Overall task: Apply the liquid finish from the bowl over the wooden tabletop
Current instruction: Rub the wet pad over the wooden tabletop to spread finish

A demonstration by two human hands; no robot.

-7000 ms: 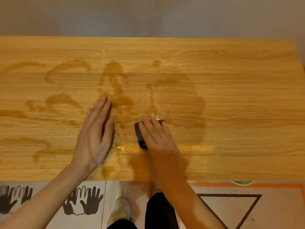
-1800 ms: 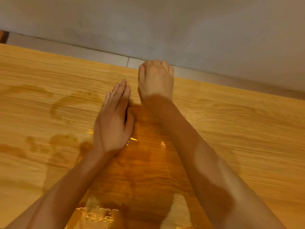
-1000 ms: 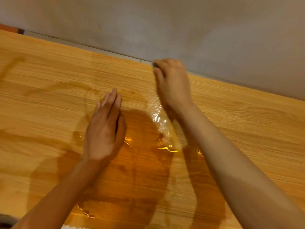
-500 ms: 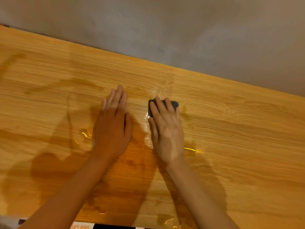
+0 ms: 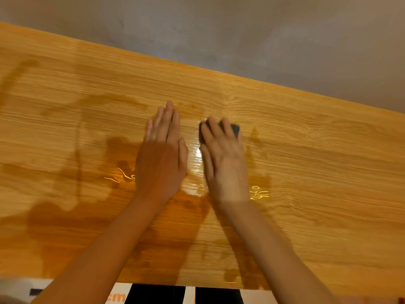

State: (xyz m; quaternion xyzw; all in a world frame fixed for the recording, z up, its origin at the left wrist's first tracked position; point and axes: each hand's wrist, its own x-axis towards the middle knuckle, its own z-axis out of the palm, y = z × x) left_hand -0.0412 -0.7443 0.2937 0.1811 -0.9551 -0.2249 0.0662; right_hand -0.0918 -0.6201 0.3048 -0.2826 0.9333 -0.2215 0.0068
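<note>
Writing: on the floor sheet below the near edge, orange letters "cm" are readable; black and white blocks sit beside them. No brand or label visible elsewhere.

Light oak-grain wooden tabletop, long axis running left to right and tilted in the view, with the far edge against a grey wall.

Small dark rectangular sponge pad lies on the tabletop around mid-length, nearer the far edge than the near one. Only its far end and left edge show past the fingers, so I cannot tell which way its long axis runs.

Right hand: palm down on the pad, fingers straight and slightly apart, pressing it flat to the wood. Somewhat blurred.

Left hand: flat on the tabletop just beside the right one, fingers straight and held together, pointing toward the far edge, thumb tucked alongside. Holds nothing.

Wet amber finish: glossy strip between the two hands, bright glints near the left wrist and right wrist. Darker damp patches spread left of the hands and down to the near edge; another small glint at the near edge.
</note>
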